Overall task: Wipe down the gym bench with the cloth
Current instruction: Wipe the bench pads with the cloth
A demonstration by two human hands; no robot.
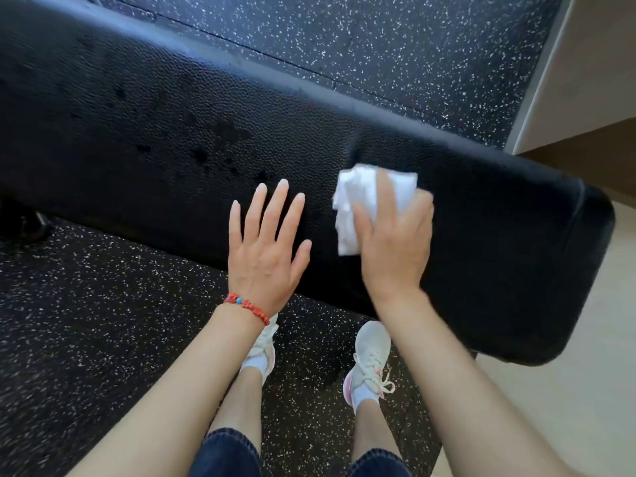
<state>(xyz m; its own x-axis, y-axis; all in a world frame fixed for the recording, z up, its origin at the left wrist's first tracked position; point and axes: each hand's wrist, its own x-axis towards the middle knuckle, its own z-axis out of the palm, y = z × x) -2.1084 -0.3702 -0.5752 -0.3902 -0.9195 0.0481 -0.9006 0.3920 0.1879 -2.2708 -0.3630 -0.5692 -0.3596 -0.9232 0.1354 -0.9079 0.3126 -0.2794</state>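
A long black padded gym bench [144,108] runs from the upper left to the right, its rounded end at the right. Dark wet spots dot its textured top near the middle. My right hand [395,242] presses a crumpled white cloth [364,197] onto the bench top near the right end, fingers closed over it. Flat on the bench near its front edge lies my left hand [265,246], fingers spread and holding nothing, a red bead bracelet on its wrist.
Black speckled rubber flooring [86,321] lies on both sides of the bench. Pale wooden floor [557,407] begins at the right. A beige wall or cabinet [585,70] stands at the upper right. My two feet in white sneakers [370,359] stand just in front of the bench.
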